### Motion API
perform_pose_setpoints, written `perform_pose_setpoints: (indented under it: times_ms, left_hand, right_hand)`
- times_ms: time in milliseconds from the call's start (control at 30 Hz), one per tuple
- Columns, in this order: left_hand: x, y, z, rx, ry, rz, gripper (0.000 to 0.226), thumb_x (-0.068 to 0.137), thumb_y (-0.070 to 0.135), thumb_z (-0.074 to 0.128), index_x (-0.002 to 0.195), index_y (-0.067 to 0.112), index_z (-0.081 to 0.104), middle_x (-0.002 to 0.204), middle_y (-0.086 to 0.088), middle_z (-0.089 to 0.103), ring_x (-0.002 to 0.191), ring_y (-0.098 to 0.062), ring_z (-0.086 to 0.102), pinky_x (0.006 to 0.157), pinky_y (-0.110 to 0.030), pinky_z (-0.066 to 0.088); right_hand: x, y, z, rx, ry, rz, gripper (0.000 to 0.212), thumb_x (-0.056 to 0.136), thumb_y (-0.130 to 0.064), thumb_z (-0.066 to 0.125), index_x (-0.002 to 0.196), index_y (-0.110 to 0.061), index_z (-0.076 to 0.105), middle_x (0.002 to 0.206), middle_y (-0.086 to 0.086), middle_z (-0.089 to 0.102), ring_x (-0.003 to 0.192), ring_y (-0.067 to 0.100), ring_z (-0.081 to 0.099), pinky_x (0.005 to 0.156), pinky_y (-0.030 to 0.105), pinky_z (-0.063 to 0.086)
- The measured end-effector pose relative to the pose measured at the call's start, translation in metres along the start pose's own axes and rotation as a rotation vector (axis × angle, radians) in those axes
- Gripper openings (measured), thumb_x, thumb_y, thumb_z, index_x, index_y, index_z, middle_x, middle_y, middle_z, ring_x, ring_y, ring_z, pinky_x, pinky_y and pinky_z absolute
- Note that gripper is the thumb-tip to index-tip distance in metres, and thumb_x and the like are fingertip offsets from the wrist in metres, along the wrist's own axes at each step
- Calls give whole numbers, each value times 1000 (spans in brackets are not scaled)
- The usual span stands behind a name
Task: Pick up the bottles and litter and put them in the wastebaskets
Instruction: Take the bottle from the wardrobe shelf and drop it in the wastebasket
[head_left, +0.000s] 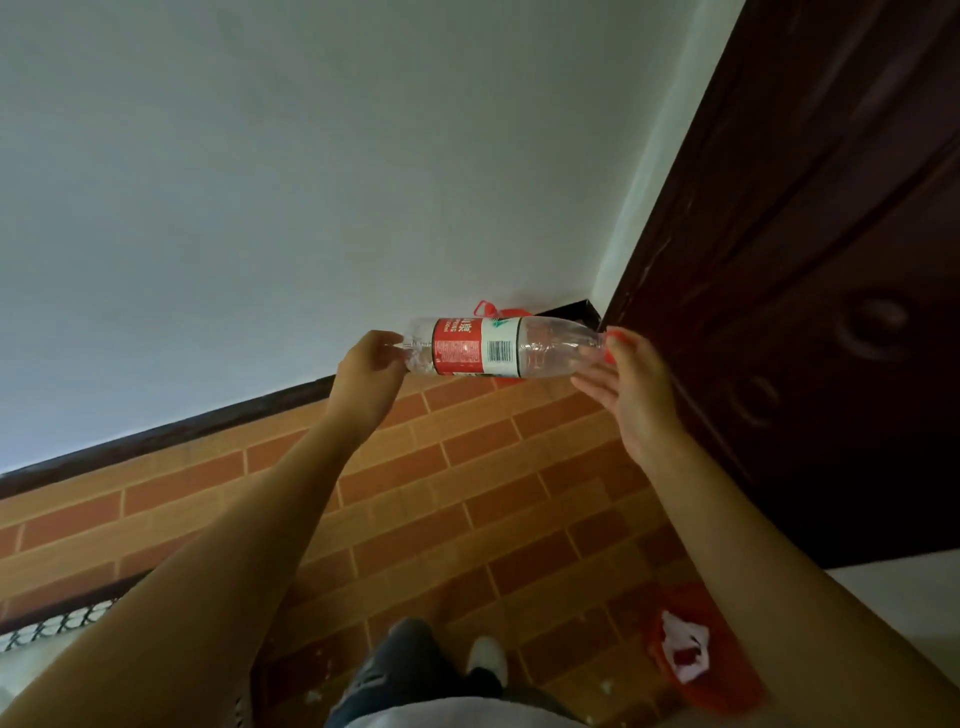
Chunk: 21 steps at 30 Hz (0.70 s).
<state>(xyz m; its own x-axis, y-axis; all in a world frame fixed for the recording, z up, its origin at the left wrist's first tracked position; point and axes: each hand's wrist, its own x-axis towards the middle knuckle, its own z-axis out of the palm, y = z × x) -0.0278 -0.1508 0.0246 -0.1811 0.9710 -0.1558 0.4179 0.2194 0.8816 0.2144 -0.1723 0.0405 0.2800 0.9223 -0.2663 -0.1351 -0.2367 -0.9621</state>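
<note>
Two hands are held out over the brick-patterned floor (467, 467), with one clear bottle (498, 347) gripped between them.

The bottle is held level, in the air, in front of the white wall (311, 182); its base is clamped by the curled fingers of the left hand (370, 370); its red cap end is pinched by the right hand (631, 387), beside the dark door (810, 260); a red bag (496, 310) is seen just behind the bottle, far against the wall; a red basket (711, 670) holding white litter (684, 649) is seen near, at the lower right, partly hidden by the right forearm.
</note>
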Motion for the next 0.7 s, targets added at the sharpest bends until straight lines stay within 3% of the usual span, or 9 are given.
perform_pose_setpoints:
  times_ms: [133, 233, 400, 533, 700]
  left_hand:
    - [59, 12, 20, -16, -13, 9, 31, 90, 9, 53, 120, 3, 53, 113, -14, 64, 95, -24, 60, 79, -29, 46]
    - [116, 14, 36, -16, -46, 24, 28, 90, 6, 51, 118, 3, 53, 108, -12, 64, 84, -17, 57, 64, -17, 44]
    - [224, 31, 62, -16, -82, 42, 23, 90, 7, 48, 112, 7, 55, 106, -10, 64, 80, -17, 56, 59, -25, 43]
    - [305, 54, 81, 13, -153, 51, 20, 89, 6, 47, 108, 7, 54, 110, -11, 65, 97, -25, 60, 71, -27, 44]
    - [380, 72, 103, 58, -247, 50, 18, 89, 4, 47, 105, 8, 53, 109, -13, 66, 99, -25, 60, 79, -29, 42]
  right_hand:
    - [52, -9, 7, 14, 27, 26, 30, 96, -24, 43, 123, -11, 45, 119, 14, 60, 95, 19, 65, 75, 27, 56]
    - [96, -16, 15, 47, 68, 32, 22, 96, -21, 43, 116, -13, 47, 119, 14, 59, 98, 22, 64, 76, 28, 55]
    - [182, -33, 40, 98, 154, 27, 17, 95, -17, 45, 111, -13, 49, 117, 18, 60, 101, 28, 63, 78, 31, 55]
    - [250, -47, 57, 125, 239, 47, 22, 94, -18, 46, 115, -11, 49, 117, 19, 59, 98, 26, 64, 78, 32, 55]
    - [309, -55, 68, 166, 329, 78, 16, 95, -17, 45, 109, -14, 50, 115, 18, 59, 91, 22, 63, 78, 32, 55]
